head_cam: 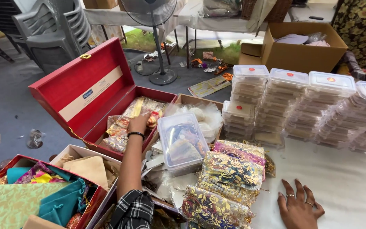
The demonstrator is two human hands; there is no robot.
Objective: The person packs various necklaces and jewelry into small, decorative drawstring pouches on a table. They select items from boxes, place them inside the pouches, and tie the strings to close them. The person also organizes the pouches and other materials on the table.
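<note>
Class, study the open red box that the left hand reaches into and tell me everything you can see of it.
The red box stands open on the table, its hinged lid tilted back to the left with a small gold clasp at the top edge. The lid's inside is red with a cream band across it. The body looks like rigid, lined board. Inside lie shiny patterned packets. The left hand, a dark bracelet on its wrist, rests on those packets. A brown open box borders its right side.

A white-covered counter carries stacked clear lidded tubs at two o'clock, brocade pouches at centre, an open red box at ten o'clock, and the right hand lying flat at five o'clock.
</note>
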